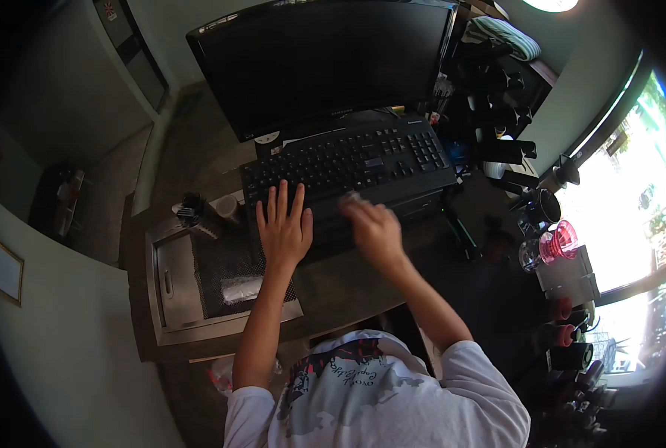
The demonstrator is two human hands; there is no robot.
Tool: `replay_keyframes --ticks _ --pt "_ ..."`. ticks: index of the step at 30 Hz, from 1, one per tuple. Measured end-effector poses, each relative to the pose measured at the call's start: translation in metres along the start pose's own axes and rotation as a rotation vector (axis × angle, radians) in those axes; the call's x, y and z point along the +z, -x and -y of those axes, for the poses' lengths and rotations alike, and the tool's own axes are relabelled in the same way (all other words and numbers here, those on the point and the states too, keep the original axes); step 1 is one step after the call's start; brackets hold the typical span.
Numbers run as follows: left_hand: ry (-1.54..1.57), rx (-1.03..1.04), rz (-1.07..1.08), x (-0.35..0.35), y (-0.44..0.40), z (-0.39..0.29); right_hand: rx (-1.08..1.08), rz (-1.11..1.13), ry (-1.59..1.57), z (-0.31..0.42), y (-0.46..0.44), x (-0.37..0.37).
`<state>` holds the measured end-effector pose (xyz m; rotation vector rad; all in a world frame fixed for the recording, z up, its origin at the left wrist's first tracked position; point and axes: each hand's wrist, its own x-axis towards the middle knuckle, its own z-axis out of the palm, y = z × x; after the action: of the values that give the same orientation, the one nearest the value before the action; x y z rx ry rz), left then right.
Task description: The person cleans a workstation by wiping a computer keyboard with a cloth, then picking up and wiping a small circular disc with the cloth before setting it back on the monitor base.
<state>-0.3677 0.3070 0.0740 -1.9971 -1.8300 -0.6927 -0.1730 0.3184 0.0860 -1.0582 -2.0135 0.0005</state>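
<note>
A black keyboard [325, 166] lies on a dark box-like base below the monitor. My left hand [283, 230] rests flat with its fingers spread, fingertips on the keyboard's front left edge. Close to the keyboard's front edge, my right hand [376, 230] is closed, its fingers smeared by motion. Something small and whitish [352, 196] shows at its fingertips, too blurred to name. Whether the right hand touches the keyboard I cannot tell.
A large monitor [325, 63] stands behind the keyboard. At left, a metal-framed tray [170, 328] has a clear plastic packet [242, 289] on its mesh; a dark holder [198, 219] and a cup [227, 207] stand near. A pink dripper [560, 240] sits by the window.
</note>
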Motion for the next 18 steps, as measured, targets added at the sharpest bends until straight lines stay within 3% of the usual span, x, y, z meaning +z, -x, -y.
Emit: replay_keyframes --ticks 5,10,13,14,17,18 --pt "-0.005 -0.008 0.006 0.0 0.001 0.0 0.162 -0.168 0.139 -0.083 0.006 -0.049" --pt "0.023 -0.014 -0.022 0.0 0.0 0.001 0.338 -0.198 0.201 -0.106 0.004 -0.063" --pt "0.252 -0.018 -0.105 -0.005 0.003 0.007 0.289 -0.328 0.566 -0.1 0.008 -0.05" --pt "0.244 -0.033 -0.11 -0.006 0.008 0.012 0.275 -0.323 0.556 -0.1 0.01 -0.044" --pt "0.492 -0.212 -0.443 -0.008 0.03 0.038 0.193 -0.359 0.207 -0.095 0.013 -0.026" --pt "0.483 -0.218 -0.445 -0.006 0.04 0.046 0.189 -0.355 0.198 -0.088 0.015 -0.017"
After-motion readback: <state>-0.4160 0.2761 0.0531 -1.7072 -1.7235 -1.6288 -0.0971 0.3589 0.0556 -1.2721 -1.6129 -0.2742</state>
